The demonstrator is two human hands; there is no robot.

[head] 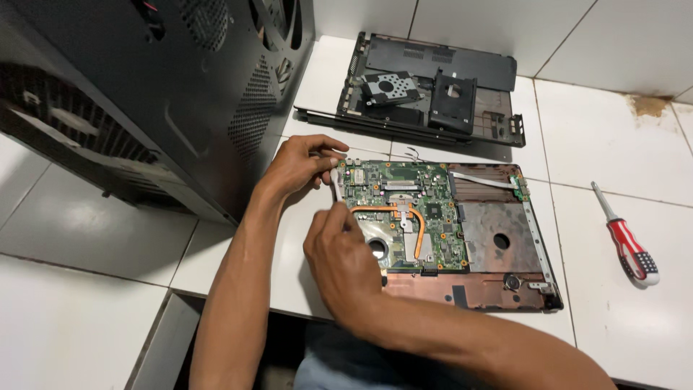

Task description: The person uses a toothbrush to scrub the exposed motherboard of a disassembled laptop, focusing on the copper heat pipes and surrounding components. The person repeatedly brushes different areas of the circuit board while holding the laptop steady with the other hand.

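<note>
Green motherboard under both hands, left and right fingers pinched on its hinge bracket.

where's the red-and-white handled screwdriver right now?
In the head view, the red-and-white handled screwdriver lies untouched on the white tiled counter, right of the opened laptop base with green motherboard, away from both hands.

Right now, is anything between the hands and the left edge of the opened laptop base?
Nothing visible. The left hand and right hand are already on the left edge of the laptop base, beside the green motherboard. The screwdriver lies apart on the tiled surface.
</note>
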